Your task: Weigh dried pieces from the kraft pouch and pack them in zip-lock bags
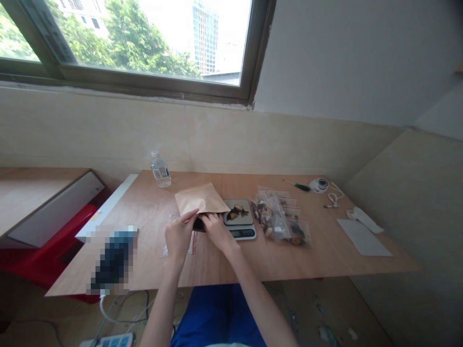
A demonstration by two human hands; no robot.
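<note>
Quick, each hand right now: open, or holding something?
Left hand: closed, pinching the edge of the paper bag.
Right hand: at its mouth; grip can't be told.

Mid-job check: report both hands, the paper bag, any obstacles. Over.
Left hand pinching paper bag at its near edge. Right hand at bag's mouth, grip unclear. Scale close on the right, dark pieces on it.

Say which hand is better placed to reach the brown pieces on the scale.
Probably the right hand: it is at the paper bag, beside the scale; the left hand pinches the bag farther away.
</note>
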